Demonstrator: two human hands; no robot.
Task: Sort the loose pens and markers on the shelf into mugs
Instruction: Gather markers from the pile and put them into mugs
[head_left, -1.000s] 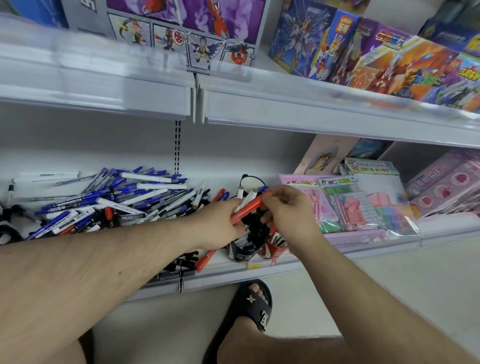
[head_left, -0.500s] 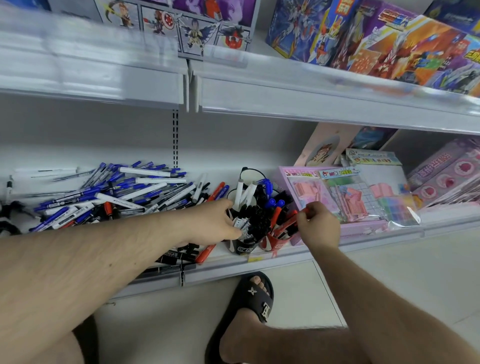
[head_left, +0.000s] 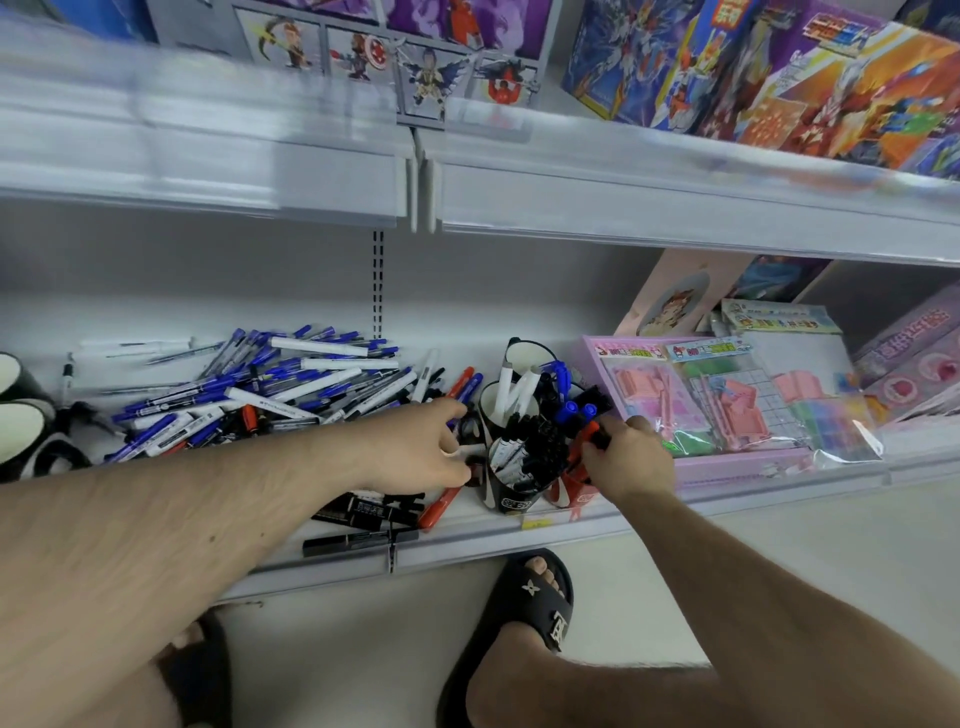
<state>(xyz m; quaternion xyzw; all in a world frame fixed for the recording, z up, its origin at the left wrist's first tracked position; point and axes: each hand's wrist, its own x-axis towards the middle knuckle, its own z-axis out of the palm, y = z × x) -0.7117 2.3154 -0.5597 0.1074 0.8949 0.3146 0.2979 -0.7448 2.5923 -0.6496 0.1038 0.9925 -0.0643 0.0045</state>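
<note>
Right hand (head_left: 626, 457) now lower — red marker (head_left: 584, 441) into red mug (head_left: 569, 488).

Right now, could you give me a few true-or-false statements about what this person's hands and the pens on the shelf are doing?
1. The right hand holds a red marker at the red mug. True.
2. The black mug in front is empty. False: it is packed with black markers.
3. The pile of blue pens lies to the left of the mugs. True.
4. The left hand is lifting a pink packet. False: it reaches among loose pens beside the black mug; the pink packet lies on the shelf to the right.
5. The person is barefoot. False: a black sandal shows on the foot below the shelf.
</note>
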